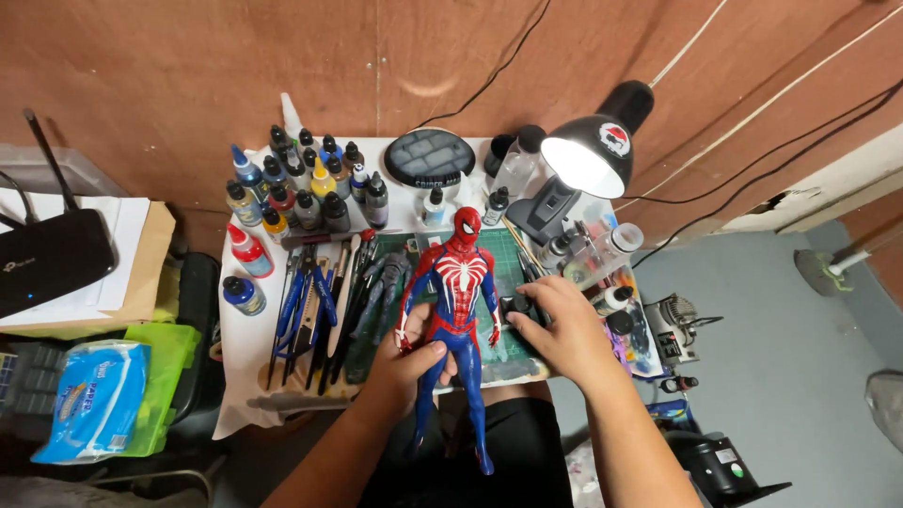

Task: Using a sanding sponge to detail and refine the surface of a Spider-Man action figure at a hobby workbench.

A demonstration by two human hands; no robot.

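Two bare hands over small worktop (246, 348). Left hand (406, 362) grasps red-and-blue action figure (457, 310) at waist and hip, thumb across thigh; figure upright at worktop's near edge, legs hanging below it. Right hand (560, 329) lies palm down on small black object (520, 308) just right of figure; grip hidden, cannot tell. Paint bottles (306, 188) crowd far left; tools (315, 315) in row beside figure. Lit desk lamp (593, 146) far right.

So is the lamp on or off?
On. The lamp has a bright white glow inside its black shade, shining down toward the table.
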